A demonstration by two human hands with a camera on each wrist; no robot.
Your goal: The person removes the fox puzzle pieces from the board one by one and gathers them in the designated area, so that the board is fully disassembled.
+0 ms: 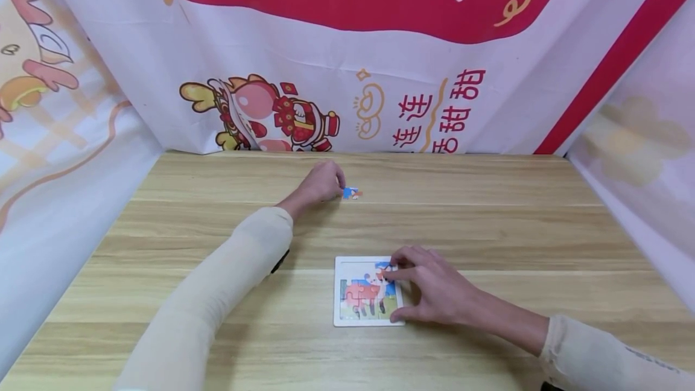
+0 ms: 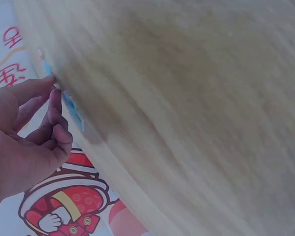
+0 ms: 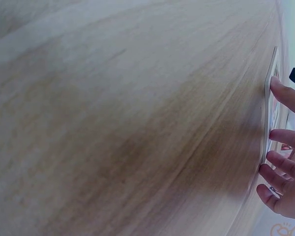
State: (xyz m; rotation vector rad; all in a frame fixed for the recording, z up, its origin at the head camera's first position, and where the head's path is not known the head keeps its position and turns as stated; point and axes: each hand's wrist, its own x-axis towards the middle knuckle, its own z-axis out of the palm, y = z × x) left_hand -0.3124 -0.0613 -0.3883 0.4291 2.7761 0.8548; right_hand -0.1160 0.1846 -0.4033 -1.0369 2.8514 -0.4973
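A jigsaw puzzle in a white tray lies near the front middle of the table, with joined pieces showing an animal on green and blue. My right hand rests over its right side. The index finger touches the upper right pieces, and the thumb is at the lower right corner; in the right wrist view the fingers spread along the tray's edge. Farther back, my left hand reaches to loose blue and orange puzzle pieces. In the left wrist view, its thumb and finger pinch at a puzzle piece, mostly hidden, among blue pieces.
The wooden table meets a printed cloth at its back edge. More cloth hangs at the left and right sides. My left forearm lies across the left part of the table.
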